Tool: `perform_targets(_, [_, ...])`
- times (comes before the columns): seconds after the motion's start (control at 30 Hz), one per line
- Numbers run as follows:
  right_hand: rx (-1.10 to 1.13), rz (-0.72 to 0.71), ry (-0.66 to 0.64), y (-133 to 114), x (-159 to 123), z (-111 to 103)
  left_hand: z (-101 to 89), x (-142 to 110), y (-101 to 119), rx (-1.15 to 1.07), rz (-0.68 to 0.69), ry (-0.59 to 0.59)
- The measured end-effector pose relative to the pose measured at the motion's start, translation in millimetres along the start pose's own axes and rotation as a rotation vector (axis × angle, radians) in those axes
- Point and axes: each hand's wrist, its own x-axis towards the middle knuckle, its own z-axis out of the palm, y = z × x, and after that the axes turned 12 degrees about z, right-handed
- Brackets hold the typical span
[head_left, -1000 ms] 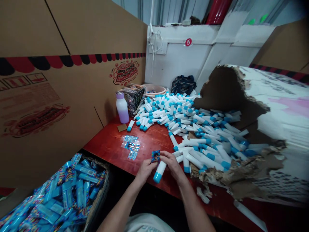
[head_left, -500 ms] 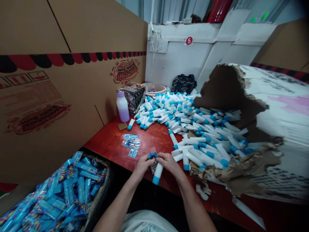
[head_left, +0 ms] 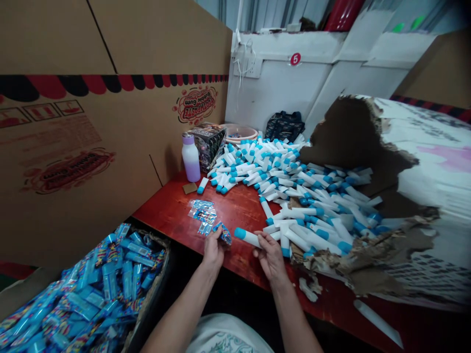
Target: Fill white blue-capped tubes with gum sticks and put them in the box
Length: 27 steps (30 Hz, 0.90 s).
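Note:
My right hand grips a white tube with a blue cap, lying level with its cap pointing left. My left hand is closed on a crumpled blue printed wrapper, a little left of the tube. Both hands hover over the front edge of the red table. A small stack of flat blue wrappers lies on the table just beyond my left hand. A big heap of white blue-capped tubes spills out of a torn cardboard box to the right.
A basket of wrapped blue tubes sits below the table at lower left. A lilac bottle, a dark printed box and a pink bowl stand at the back. Tall cardboard cartons wall the left side. One loose tube lies at lower right.
The hands were together with tube and wrapper between them; they have come apart. The left hand carries the wrapper left; the right holds the tube, turned from cap-down to level.

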Motion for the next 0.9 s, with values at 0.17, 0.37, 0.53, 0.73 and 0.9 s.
perform_targets(0.17, [-0.195, -0.101, -0.015, 1.7, -13.3, -2.7, 5.7, -0.6, -1.2, -0.051, -0.011, 0.114])
perform_targets(0.37, [-0.685, -0.501, 0.095, 1.6, -18.7, -8.7, 9.8, -3.0, 0.2, -0.038, -0.079, 0.134])
perform_targets(0.53, [-0.838, -0.812, 0.137, 1.3, -24.1, -5.5, 8.9, -4.9, -1.2, -0.026, -0.080, 0.105])
perform_targets(0.73, [-0.894, -0.928, 0.128, 18.7, -26.0, -2.1, 13.3, -8.6, -4.6, -0.130, -0.099, 0.079])
perform_targets(0.9, [-0.865, -0.795, 0.159, 39.2, -20.2, -2.5, 18.0, -17.7, -4.2, -0.163, -0.070, -0.109])
